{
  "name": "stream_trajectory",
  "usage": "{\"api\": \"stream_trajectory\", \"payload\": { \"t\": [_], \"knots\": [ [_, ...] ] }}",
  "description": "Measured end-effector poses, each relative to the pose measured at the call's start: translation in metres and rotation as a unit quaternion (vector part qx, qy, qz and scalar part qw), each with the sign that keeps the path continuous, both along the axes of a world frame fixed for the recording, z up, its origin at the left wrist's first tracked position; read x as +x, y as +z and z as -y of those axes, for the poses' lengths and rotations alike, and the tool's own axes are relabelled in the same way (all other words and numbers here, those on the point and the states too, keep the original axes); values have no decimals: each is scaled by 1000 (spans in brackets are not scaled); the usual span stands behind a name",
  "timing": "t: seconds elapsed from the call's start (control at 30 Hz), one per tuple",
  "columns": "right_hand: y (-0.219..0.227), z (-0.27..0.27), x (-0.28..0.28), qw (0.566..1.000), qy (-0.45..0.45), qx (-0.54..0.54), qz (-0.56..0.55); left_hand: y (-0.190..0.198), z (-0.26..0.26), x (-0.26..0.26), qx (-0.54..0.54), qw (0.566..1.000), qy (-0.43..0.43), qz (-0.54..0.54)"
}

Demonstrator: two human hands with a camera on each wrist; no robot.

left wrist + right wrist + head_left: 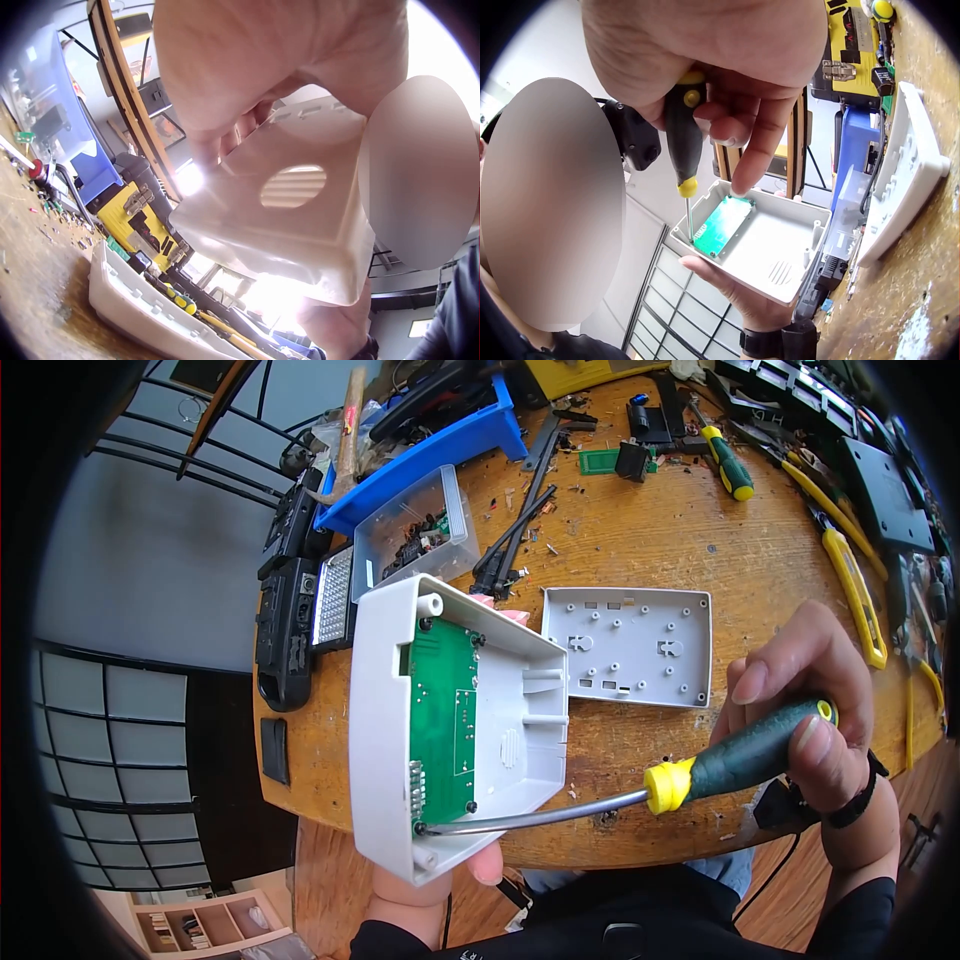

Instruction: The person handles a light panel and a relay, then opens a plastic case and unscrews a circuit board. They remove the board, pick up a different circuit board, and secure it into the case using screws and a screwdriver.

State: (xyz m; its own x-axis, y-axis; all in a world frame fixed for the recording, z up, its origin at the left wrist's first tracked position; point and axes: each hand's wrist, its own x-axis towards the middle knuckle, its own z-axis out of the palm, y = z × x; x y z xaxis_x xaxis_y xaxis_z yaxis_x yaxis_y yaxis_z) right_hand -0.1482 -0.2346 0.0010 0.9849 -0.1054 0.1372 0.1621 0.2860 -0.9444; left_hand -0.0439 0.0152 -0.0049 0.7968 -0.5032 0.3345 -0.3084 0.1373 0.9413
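white case point(382, 720) lies in left hand point(270, 64), screwdriver point(748, 756) in right hand point(825, 665).

Clear tub point(432, 561) of parts point(415, 545) beside blue bin point(440, 452)

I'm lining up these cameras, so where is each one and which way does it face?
Right wrist: worn on that wrist, facing along the screwdriver into the case; shows right hand, left hand, blurred head.
Left wrist: worn on that wrist, facing the case's outside; shows left hand close up, part of right hand, blurred head.
Head: worn on top, facing forward and down at case and table; shows both hands, sleeves.
Head and right wrist share the green board.
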Motion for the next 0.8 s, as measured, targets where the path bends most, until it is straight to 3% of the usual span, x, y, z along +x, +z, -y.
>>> {"api": "stream_trajectory", "payload": {
  "t": [0.3, 0.33, 0.43, 0.57, 0.8],
  "knots": [
    [3, 6, -1, 1000, -7, -21, 17, 3, 0, -1, 23, 999, 18, -42],
    [0, 12, 1, 997, 30, -26, 63, 3, 1, -1, 25, 998, 19, -46],
    [1, -1, -4, 994, 10, -11, 106, 4, 1, -3, 35, 997, 25, -58],
    [15, -9, -15, 999, -38, -10, -3, 5, 1, -5, 49, 995, 34, -75],
    [-3, 15, -4, 971, 58, -158, 171, 5, 1, -13, 70, 991, 54, -99]
  ]
}}
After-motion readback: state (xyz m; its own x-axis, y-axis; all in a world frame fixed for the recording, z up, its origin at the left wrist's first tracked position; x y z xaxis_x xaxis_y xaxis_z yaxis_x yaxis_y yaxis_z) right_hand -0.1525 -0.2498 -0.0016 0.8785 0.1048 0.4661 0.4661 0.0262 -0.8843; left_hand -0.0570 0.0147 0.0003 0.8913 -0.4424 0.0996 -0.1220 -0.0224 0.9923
